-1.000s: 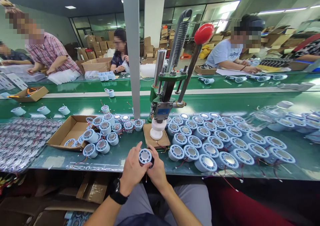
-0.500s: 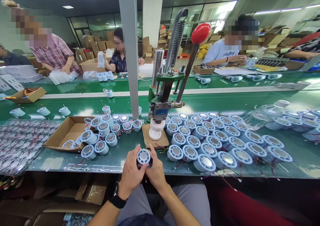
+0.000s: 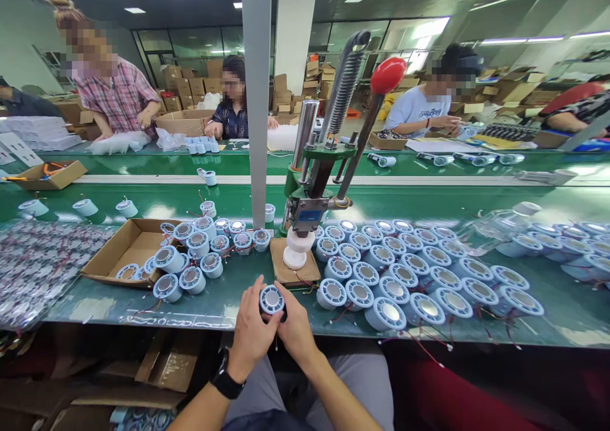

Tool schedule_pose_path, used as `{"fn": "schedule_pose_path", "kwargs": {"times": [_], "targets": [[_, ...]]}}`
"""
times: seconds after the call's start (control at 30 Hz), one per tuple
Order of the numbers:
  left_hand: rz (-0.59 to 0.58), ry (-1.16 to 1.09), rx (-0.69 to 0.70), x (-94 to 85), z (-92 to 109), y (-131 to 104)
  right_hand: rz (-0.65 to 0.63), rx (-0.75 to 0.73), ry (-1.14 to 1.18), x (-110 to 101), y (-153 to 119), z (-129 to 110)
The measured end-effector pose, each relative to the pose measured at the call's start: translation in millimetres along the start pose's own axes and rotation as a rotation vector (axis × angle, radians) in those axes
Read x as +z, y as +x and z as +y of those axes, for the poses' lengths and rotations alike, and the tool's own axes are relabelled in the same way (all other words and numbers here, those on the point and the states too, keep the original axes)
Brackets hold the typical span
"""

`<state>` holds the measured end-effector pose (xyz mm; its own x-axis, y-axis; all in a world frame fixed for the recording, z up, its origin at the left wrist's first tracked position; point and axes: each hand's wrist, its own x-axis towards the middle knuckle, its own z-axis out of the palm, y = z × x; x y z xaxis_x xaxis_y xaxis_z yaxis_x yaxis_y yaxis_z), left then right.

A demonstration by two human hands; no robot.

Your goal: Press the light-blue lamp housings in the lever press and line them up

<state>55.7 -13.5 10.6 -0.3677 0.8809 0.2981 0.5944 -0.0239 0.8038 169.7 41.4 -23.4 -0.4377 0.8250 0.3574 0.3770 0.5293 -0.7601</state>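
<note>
Between my two hands is a round light-blue motor housing (image 3: pixel 272 299) with a silver disc in its top and a dark lower side. My left hand (image 3: pixel 251 326) wraps its left side, and my right hand (image 3: pixel 296 323) closes on its right side. Both thumbs press at the near edge. A thin wire end dangles below. Just beyond my hands stands a green hand press (image 3: pixel 312 183) with a red knob (image 3: pixel 388 75) on its lever. Its white pressing head (image 3: pixel 295 257) is over a brown cardboard pad (image 3: pixel 309 274).
Several similar light-blue housings (image 3: pixel 386 314) with trailing wires fill the bench to the right. More lie at left around an open cardboard box (image 3: pixel 109 259). Bagged parts (image 3: pixel 42 259) lie further left. A grey post (image 3: pixel 257 100) rises behind the press. Several people work across the bench.
My view has shifted slightly; my hands keep the housing in nearly the same hold. Across the bench, a person's raised hand with a white item has come down.
</note>
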Motion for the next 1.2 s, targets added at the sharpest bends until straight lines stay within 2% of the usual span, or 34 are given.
{"fn": "schedule_pose_path", "kwargs": {"times": [0.07,0.13,0.17,0.2,0.3,0.37,0.43,0.5,0.63,0.73,0.83,0.9,0.93,1.0,1.1,1.13,1.17,1.2], "targets": [[-0.051,-0.041,-0.022,0.1,-1.9,1.7,-0.1,-0.053,-0.04,-27.6,8.0,-12.0],[-0.121,-0.081,-0.076,-3.4,-1.0,8.5,-0.182,-0.172,-0.145,-76.1,30.1,-40.2],[-0.148,-0.092,-0.108,-6.7,0.8,14.7,-0.179,-0.25,-0.222,-106.8,47.4,-60.4],[-0.163,-0.096,-0.133,-10.9,3.4,23.1,-0.098,-0.331,-0.3,-139.8,68.8,-83.4],[-0.104,-0.094,-0.123,-22.1,15.1,59.4,0.368,-0.513,-0.458,-234.0,151.6,-152.6],[-0.063,-0.127,-0.073,-22.0,23.6,87.1,0.596,-0.504,-0.468,-275.9,210.8,-181.9],[-0.091,-0.207,-0.034,-12.8,30.6,111.3,0.62,-0.407,-0.377,-293.8,259.2,-191.1],[-0.164,-0.294,-0.004,3.3,35.3,128.9,0.548,-0.306,-0.253,-291.8,288.5,-185.6],[-0.27,-0.383,0.041,35.5,37.7,144.6,0.488,-0.257,-0.078,-269.8,300.3,-168.4],[-0.293,-0.417,0.049,46.3,34.4,145.1,0.493,-0.245,-0.034,-267.4,299.1,-171.1],[-0.278,-0.425,0.048,49.6,28.4,140.6,0.491,-0.196,-0.032,-278.7,287.4,-182.9],[-0.26,-0.423,0.046,51.5,24.0,136.6,0.49,-0.246,-0.023,-282.4,254.5,-186.1],[-0.25,-0.422,0.046,52.5,22.1,134.6,0.509,-0.313,-0.017,-278.8,227.5,-183.5],[-0.229,-0.425,0.052,54.5,19.1,130.9,0.596,-0.474,-0.019,-255.3,156.5,-166.3],[-0.2,-0.436,0.06,56.3,17.6,126.4,0.766,-0.476,-0.125,-189.6,42.6,-112.7],[-0.194,-0.434,0.058,56.5,17.9,125.2,0.794,-0.526,-0.174,-168.4,13.1,-92.9],[-0.19,-0.428,0.053,56.6,18.6,124.1,0.82,-0.508,-0.232,-152.2,-9.1,-76.0],[-0.188,-0.42,0.047,56.6,19.6,123.1,0.777,-0.465,-0.283,-142.8,-23.2,-64.2]]}}
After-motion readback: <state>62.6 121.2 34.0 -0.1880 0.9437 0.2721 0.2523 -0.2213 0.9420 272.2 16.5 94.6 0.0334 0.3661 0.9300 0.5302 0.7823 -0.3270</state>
